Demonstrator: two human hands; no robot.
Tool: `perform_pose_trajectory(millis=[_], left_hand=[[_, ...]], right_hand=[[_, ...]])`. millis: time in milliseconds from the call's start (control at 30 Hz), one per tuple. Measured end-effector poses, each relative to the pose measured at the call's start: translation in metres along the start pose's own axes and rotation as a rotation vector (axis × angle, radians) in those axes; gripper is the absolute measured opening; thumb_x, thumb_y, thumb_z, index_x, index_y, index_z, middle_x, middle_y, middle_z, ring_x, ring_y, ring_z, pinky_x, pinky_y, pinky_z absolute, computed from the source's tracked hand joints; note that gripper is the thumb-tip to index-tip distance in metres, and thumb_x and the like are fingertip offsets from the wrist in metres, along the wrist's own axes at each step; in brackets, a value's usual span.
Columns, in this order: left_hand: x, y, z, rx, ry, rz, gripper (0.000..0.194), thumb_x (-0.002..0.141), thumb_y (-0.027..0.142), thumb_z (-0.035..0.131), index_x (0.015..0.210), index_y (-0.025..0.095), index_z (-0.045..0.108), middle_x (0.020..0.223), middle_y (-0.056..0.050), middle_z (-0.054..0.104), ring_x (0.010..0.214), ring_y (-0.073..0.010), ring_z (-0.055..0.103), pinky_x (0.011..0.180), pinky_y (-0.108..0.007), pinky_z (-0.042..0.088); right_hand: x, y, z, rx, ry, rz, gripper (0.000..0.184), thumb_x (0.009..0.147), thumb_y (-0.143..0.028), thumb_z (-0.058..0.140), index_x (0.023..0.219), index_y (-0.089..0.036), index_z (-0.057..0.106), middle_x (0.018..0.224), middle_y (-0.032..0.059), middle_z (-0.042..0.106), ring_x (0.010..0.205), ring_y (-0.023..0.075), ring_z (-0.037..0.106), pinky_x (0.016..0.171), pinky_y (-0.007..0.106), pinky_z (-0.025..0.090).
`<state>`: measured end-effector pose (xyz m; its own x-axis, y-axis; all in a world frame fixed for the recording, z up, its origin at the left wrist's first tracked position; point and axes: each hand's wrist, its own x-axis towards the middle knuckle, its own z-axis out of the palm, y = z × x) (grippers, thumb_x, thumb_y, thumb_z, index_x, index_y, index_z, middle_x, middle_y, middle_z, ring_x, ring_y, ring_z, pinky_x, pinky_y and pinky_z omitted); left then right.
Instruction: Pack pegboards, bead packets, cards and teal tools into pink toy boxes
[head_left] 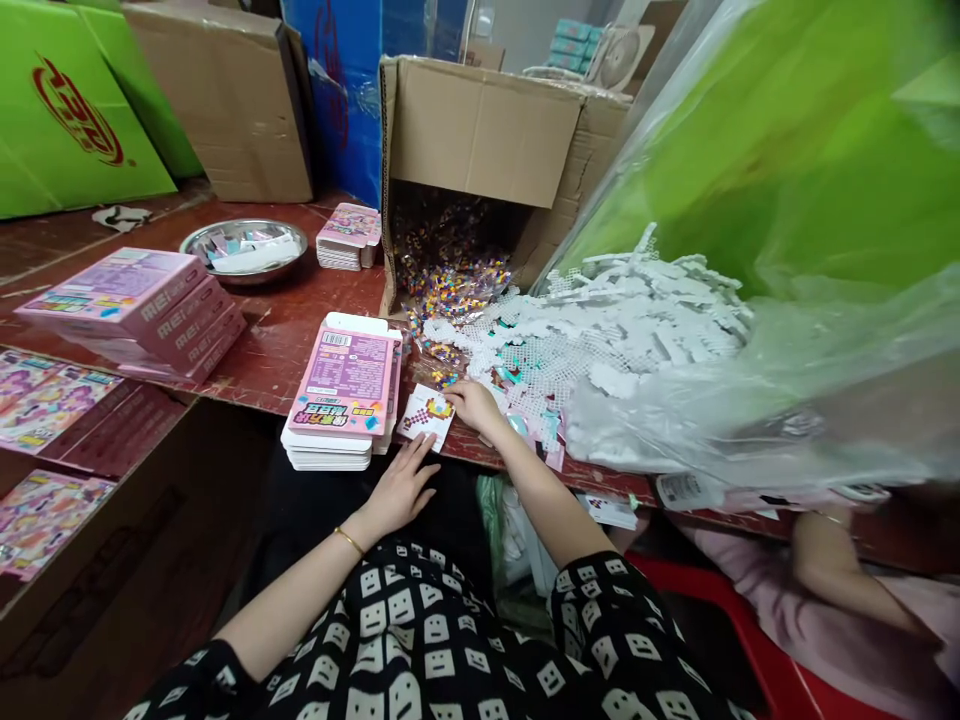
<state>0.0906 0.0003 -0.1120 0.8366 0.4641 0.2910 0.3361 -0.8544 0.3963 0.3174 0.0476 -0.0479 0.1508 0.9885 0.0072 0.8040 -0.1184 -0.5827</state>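
Note:
My left hand [401, 487] lies flat with fingers apart just below the table's front edge, under a stack of flattened pink boxes [343, 390]. It holds nothing. My right hand [472, 404] rests on the table edge with its fingers curled beside a small printed card [425, 414]; whether they pinch anything I cannot make out. Right beside that hand lies a heap of white pegboard pieces [600, 335] and small packets of coloured beads [450, 290].
An open cardboard box [480, 130] lies on its side behind the beads. Assembled pink boxes [142, 300] and a metal bowl [244, 245] sit at left. A clear plastic bag [787, 390] covers the right side. Another person's arm [847, 580] is at the lower right.

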Motion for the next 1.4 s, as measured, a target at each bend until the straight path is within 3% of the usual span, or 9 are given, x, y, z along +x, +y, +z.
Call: perform_pose_trajectory(millis=[200,367,533,667,767,867,1033,1233,1400], left_hand=[[-0.002,0.0,0.001,0.007,-0.039,-0.023,0.035,0.091,0.014,0.059,0.126,0.015,0.06,0.165,-0.019,0.024,0.154,-0.0351,0.02,0.118,-0.059,0.036],[-0.004,0.001,0.004,-0.004,-0.046,-0.026,0.037,0.09,0.011,0.059,0.126,0.016,0.06,0.166,-0.018,0.02,0.154,-0.036,0.019,0.117,-0.061,0.036],[-0.003,0.0,0.006,-0.024,-0.034,-0.044,0.039,0.089,0.009,0.057,0.127,0.018,0.06,0.168,-0.015,0.016,0.155,-0.0347,0.019,0.117,-0.061,0.036],[0.0,0.0,0.004,-0.048,-0.044,-0.042,0.04,0.09,0.01,0.057,0.129,0.018,0.059,0.168,-0.014,0.015,0.155,-0.0351,0.018,0.118,-0.061,0.035],[0.002,0.002,0.001,-0.05,-0.059,-0.041,0.039,0.091,0.011,0.056,0.129,0.017,0.059,0.168,-0.017,0.015,0.155,-0.037,0.017,0.118,-0.064,0.033],[0.003,0.008,-0.009,-0.081,-0.069,-0.05,0.039,0.091,0.011,0.056,0.129,0.018,0.058,0.168,-0.017,0.015,0.155,-0.0376,0.016,0.116,-0.065,0.035],[0.003,0.018,-0.038,-0.149,-0.046,-0.052,0.042,0.093,0.014,0.056,0.134,0.023,0.055,0.168,-0.014,0.018,0.154,-0.0349,0.02,0.115,-0.061,0.039],[0.013,0.014,-0.056,-0.19,-0.018,-0.039,0.042,0.094,0.017,0.056,0.135,0.024,0.055,0.164,-0.014,0.03,0.148,-0.0305,0.038,0.111,-0.049,0.048],[0.012,0.009,-0.061,-0.236,-0.062,-0.089,0.045,0.092,0.021,0.06,0.136,0.027,0.054,0.161,-0.015,0.036,0.141,-0.0303,0.049,0.108,-0.044,0.051]], right_hand=[[0.013,0.013,0.003,0.071,-0.008,-0.037,0.009,0.082,-0.028,0.074,0.085,-0.019,0.076,0.095,0.0037,0.077,0.09,0.0199,0.07,0.083,0.03,0.053],[0.11,0.043,-0.04,0.009,0.083,0.128,0.027,0.098,-0.029,0.054,0.116,-0.013,0.067,0.11,0.0095,0.071,0.101,0.0221,0.067,0.086,0.037,0.056],[0.185,0.056,-0.062,-0.052,-0.059,0.256,0.034,0.095,-0.038,0.063,0.121,-0.016,0.061,0.12,0.0081,0.064,0.103,0.0204,0.066,0.088,0.042,0.058],[0.194,0.062,-0.056,-0.038,-0.176,0.268,0.028,0.092,-0.039,0.067,0.104,-0.014,0.066,0.103,0.0041,0.069,0.089,0.0172,0.067,0.08,0.034,0.057],[0.186,0.065,-0.053,-0.005,-0.203,0.251,0.037,0.066,-0.04,0.089,0.082,-0.014,0.068,0.08,-0.0006,0.069,0.075,0.0158,0.064,0.071,0.026,0.052],[0.177,0.062,-0.051,0.027,-0.158,0.225,0.051,0.047,-0.03,0.097,0.086,-0.014,0.069,0.077,-0.0004,0.069,0.071,0.0146,0.061,0.065,0.023,0.048],[0.186,0.049,-0.072,0.069,-0.076,0.148,0.046,0.052,-0.019,0.093,0.092,-0.013,0.071,0.077,0.0004,0.07,0.071,0.0138,0.062,0.066,0.022,0.048],[0.253,0.024,-0.124,0.131,-0.009,0.123,0.033,0.069,-0.037,0.085,0.088,-0.013,0.076,0.077,0.0029,0.074,0.07,0.0145,0.064,0.064,0.022,0.049],[0.27,0.012,-0.124,0.133,-0.183,0.149,0.029,0.049,-0.029,0.095,0.065,-0.015,0.075,0.061,0.0028,0.07,0.056,0.0151,0.061,0.055,0.025,0.048]])
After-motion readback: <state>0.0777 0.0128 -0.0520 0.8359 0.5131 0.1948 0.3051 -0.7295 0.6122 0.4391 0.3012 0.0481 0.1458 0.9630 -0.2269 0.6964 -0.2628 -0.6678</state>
